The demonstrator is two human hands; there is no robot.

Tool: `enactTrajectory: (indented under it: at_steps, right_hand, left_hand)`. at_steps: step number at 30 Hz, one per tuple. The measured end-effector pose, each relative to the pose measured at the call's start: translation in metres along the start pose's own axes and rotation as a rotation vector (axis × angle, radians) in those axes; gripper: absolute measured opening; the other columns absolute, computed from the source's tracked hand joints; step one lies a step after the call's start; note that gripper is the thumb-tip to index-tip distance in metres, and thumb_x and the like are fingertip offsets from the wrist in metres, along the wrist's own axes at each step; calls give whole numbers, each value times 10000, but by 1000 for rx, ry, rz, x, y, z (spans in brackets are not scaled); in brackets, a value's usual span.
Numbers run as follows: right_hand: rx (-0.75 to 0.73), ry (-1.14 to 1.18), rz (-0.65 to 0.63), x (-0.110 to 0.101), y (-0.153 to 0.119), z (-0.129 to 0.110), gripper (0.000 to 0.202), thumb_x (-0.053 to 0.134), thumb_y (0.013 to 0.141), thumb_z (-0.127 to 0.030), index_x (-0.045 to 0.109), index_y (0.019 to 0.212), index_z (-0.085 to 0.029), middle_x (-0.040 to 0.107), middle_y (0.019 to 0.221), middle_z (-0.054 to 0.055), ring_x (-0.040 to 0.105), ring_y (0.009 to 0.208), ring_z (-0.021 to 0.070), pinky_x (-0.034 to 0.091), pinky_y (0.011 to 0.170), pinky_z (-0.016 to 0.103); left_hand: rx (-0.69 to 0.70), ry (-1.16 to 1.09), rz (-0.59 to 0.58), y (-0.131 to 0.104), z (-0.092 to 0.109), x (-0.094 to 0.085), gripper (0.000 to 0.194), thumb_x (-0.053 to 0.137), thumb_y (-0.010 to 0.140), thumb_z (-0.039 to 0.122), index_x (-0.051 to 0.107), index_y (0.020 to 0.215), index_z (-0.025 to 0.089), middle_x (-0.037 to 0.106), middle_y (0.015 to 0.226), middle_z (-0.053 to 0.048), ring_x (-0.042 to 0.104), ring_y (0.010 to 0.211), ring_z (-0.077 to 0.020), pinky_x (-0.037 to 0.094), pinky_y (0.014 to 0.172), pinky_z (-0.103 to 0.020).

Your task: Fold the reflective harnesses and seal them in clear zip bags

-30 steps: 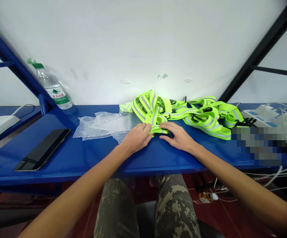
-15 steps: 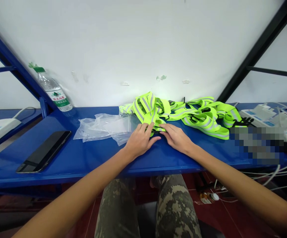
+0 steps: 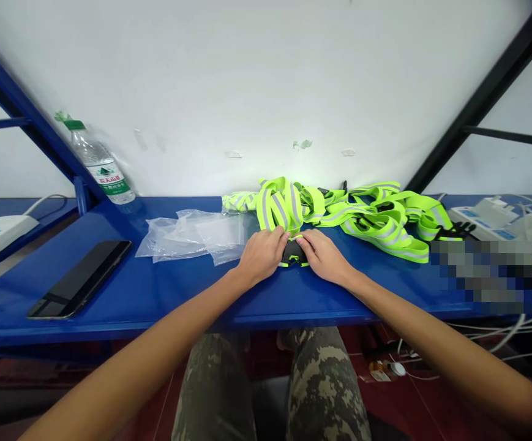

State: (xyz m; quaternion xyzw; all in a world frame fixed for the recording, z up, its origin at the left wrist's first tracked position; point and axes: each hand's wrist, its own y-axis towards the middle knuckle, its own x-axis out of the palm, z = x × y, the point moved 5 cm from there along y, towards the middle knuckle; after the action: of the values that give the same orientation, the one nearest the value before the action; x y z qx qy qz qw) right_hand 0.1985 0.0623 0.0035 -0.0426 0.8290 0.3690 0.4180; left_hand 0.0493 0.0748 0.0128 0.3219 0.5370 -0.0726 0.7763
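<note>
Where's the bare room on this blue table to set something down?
The widest bare patch of table lies between the phone and the left hand, in front of the plastic bags. A smaller one lies right of the right hand, in front of the green straps. It's crowded among those straps and around the power strips at far right.
</note>
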Motion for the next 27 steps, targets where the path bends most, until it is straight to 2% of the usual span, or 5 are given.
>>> enactTrajectory:
  at_steps: [7, 12, 16, 22, 27]
  right_hand:
    - [-58, -20, 14, -1, -5, -4, 266, 448, 1002, -279, 616, 1185, -184, 654, 1132, 130, 625, 1067, 247, 527, 961, 453]
    - [-174, -20, -64, -3, -12, -12, 524, 703, 854, -465, 604, 1273, -167, 595, 1337, 165, 577, 1232, 310, 504, 1039, 519]
    - [-211, -58, -122, -3, -10, -15, 423, 654, 908, -356, 623, 1279, -156, 665, 1239, 144, 581, 1203, 294, 505, 1032, 517]
    - [-212, -192, -201, 0, -3, -17, 331, 512, 983, -295, 628, 1245, -130, 688, 1206, 144, 593, 1080, 286, 506, 943, 482]
    - [-180, -270, -227, 4, 6, -15, 264, 436, 1003, -251, 662, 976, -117, 707, 946, 133, 583, 853, 257, 487, 802, 401]
  left_hand:
    - [-134, -94, -65, 3, -6, 4, 257, 336, 1029, 377, 522, 1113, 221, 685, 820, -50, 674, 735, -245, 446, 677, -316]
    - [-51, -226, 109, 2, -8, 3, 245, 423, 959, 190, 509, 1188, 197, 660, 1027, -85, 640, 958, -231, 487, 855, -361]
    - [-78, -208, 132, 3, -10, 5, 261, 455, 905, 111, 540, 1142, 180, 657, 1001, -90, 613, 988, -248, 473, 895, -398]
    - [-145, -169, 136, -5, -2, -2, 269, 425, 972, 250, 510, 1209, 154, 690, 920, -84, 645, 917, -235, 479, 838, -362]
    - [-105, 86, 161, -12, 14, -9, 360, 424, 992, 413, 563, 1182, 140, 723, 1036, -120, 617, 1046, -298, 423, 872, -430]
